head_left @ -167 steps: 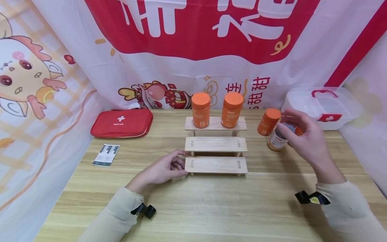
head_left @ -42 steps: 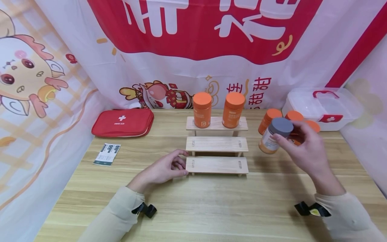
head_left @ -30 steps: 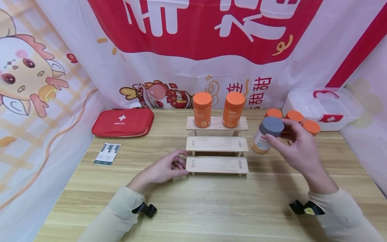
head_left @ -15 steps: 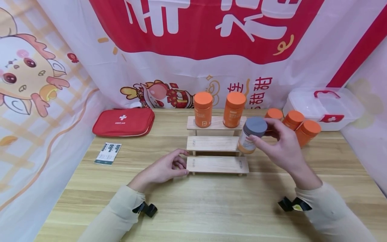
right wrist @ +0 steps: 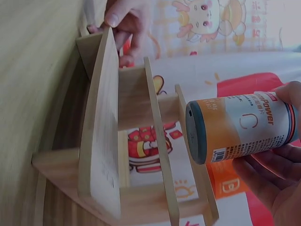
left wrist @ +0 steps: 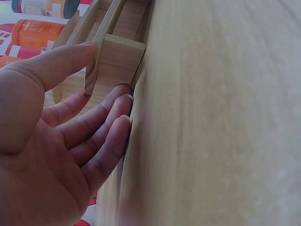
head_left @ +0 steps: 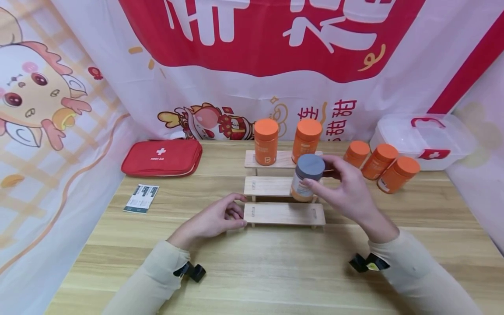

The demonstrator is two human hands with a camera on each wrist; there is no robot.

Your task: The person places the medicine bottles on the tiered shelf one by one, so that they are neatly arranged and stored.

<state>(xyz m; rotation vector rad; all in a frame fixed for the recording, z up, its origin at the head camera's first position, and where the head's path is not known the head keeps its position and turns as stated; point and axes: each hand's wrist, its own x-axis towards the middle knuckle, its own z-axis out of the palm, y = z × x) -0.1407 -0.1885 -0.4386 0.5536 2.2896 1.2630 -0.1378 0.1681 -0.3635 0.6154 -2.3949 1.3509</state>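
My right hand (head_left: 348,190) grips a pill bottle (head_left: 302,186) with a grey lid and a white-and-orange label. The bottle is upright in the head view, in front of the right part of the middle tier. In the right wrist view, the pill bottle (right wrist: 244,122) appears held off the boards, fingers and thumb near its lid end. My left hand (head_left: 212,217) holds the left end of the lowest tier of a three-step wooden display stand (head_left: 283,214), thumb at its front corner and index finger at its back. Two orange bottles (head_left: 265,142) stand on the top tier.
Right of the stand are three orange-lidded bottles (head_left: 379,161). Behind them sits a clear plastic box (head_left: 421,144) with a red handle. A red first aid pouch (head_left: 161,158) and a small printed packet (head_left: 141,198) lie on the left of the wooden table (head_left: 275,271).
My right hand has picked up the grey-lidded pill bottle from beside the orange bottles and carried it left to the stand's middle tier. The left hand stays at the stand.
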